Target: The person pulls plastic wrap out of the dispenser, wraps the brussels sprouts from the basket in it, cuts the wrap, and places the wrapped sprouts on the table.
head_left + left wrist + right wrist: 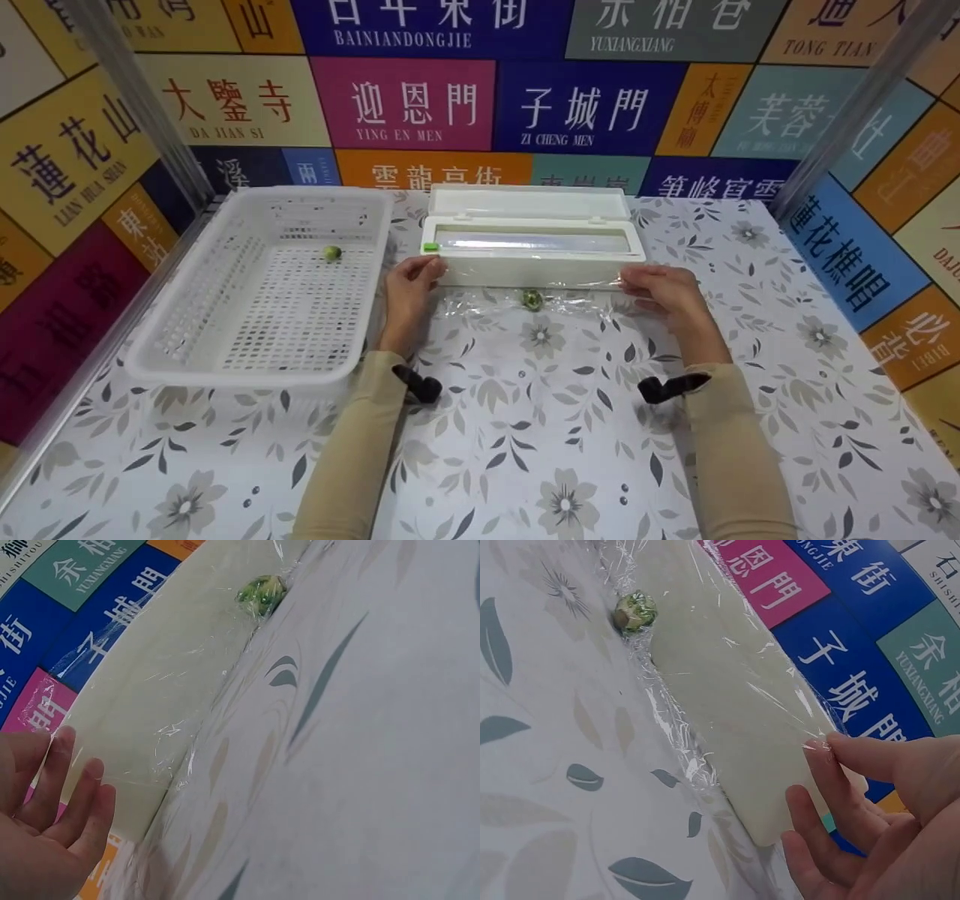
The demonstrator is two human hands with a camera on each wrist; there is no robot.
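Observation:
A sheet of clear cling film [480,301] hangs down the front of a white cling film dispenser box [517,274] onto the table. My left hand [409,300] pinches its left edge between thumb and forefinger, close to the box's left front corner. At the opposite corner, my right hand [671,296] pinches the right edge, the other fingers loosely bent. Between the hands, a small green Brussels sprout [636,611] lies against the foot of the box, with crinkled film over and around it. The box lid [525,202] is raised, showing the film roll inside.
Left of the box stands a white perforated plastic basket [247,377] with another Brussels sprout [332,253] in it. A green slider [430,247] sits at the left end of the box's front edge. A flower-patterned cloth [555,427] covers the table; printed panels rise behind.

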